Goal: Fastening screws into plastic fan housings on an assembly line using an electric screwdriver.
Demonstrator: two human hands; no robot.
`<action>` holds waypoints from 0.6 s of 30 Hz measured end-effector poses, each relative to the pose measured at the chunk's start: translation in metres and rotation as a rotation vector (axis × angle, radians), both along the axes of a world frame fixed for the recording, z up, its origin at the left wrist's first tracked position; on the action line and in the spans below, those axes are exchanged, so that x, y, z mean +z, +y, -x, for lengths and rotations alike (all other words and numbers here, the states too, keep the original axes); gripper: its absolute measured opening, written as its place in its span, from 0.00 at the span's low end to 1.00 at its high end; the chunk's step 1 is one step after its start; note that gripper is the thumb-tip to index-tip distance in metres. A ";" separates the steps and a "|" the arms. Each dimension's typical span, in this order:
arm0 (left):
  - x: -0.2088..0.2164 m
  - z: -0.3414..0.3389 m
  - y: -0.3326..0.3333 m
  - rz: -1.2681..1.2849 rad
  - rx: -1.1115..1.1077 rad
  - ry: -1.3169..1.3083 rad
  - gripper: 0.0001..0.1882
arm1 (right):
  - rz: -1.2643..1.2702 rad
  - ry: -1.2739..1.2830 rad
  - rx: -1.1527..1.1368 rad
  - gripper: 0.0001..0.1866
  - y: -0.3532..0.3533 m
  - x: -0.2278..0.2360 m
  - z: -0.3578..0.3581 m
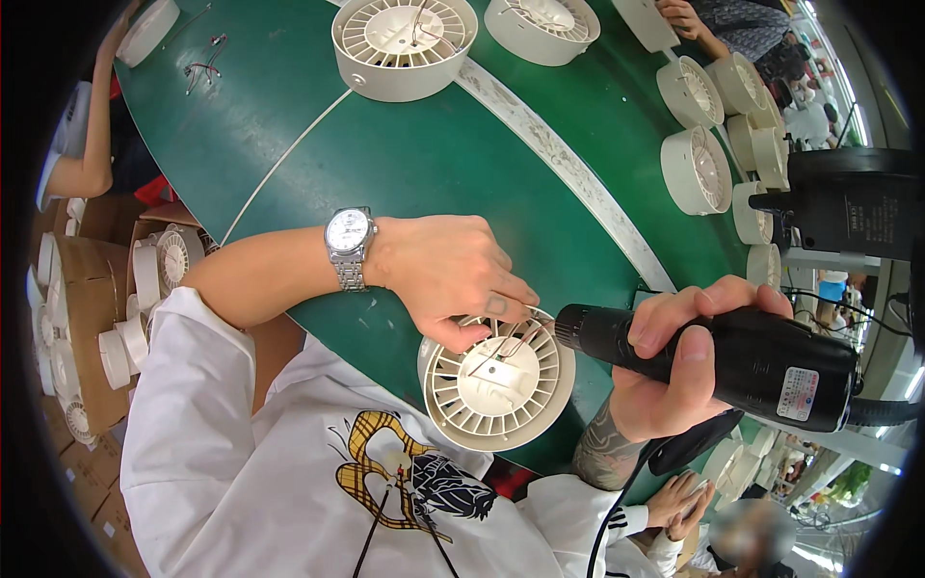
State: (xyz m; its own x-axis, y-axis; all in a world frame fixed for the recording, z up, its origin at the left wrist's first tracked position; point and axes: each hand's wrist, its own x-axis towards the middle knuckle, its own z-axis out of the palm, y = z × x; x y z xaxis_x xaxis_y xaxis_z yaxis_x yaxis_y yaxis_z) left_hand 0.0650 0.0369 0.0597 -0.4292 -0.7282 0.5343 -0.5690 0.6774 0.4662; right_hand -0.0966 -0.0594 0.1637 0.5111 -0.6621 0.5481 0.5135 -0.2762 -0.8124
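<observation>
A white sleeve (193, 433) is seen nearest, and beyond it a round cream fan housing (496, 380) is set at the near edge of the green conveyor belt (405, 164). Thin wires (511, 345) on its hub are pinched by the left hand (448, 275). A black electric screwdriver (723, 361) is gripped in the right hand (674, 371), its tip just beside the housing rim. The fastening is judged unfinished; further housings (405, 43) are waiting on the belt.
</observation>
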 end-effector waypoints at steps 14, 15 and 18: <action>-0.002 0.001 0.000 0.005 0.006 -0.002 0.17 | 0.160 0.022 0.026 0.28 0.002 -0.005 -0.002; -0.002 0.001 0.000 0.006 0.002 0.001 0.16 | 0.168 0.020 0.030 0.27 0.003 -0.005 -0.002; -0.002 0.002 0.000 0.007 0.000 0.011 0.15 | 0.180 -0.004 0.073 0.26 0.005 -0.009 0.000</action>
State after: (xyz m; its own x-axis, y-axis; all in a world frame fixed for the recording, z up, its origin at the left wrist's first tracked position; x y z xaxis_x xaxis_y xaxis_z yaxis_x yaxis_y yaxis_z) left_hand 0.0635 0.0365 0.0573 -0.4235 -0.7241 0.5444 -0.5636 0.6811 0.4675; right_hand -0.0967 -0.0549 0.1547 0.5517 -0.5143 0.6566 0.5407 -0.3789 -0.7511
